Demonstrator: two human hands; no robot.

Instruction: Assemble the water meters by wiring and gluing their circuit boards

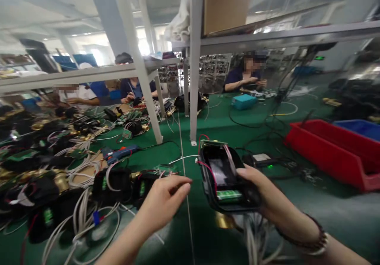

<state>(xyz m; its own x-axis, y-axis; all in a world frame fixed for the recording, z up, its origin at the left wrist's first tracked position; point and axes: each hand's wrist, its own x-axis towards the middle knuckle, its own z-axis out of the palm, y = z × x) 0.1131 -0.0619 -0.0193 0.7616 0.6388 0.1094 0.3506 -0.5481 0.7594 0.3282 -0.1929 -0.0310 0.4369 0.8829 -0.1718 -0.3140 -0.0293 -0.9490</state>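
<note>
My right hand [264, 186] grips a black plastic housing [208, 194] by its right side, thumb over the rim. The housing is tilted with its open inside facing me. In its lower part lies a green battery [229, 195]; red and grey wires run inside, and a green circuit board [215, 142] shows at the top edge. A brass fitting [225, 220] and grey cables hang beneath. My left hand [163, 199] hovers left of the housing, apart from it, thumb and fingers stretched forward with nothing visible between them.
Many similar black housings with cables [86, 209] crowd the left of the green table. A blue glue gun [120, 153] lies beyond them. Metal shelf posts [194, 79] rise ahead. A red bin [332, 154] stands right. Several people work across the table.
</note>
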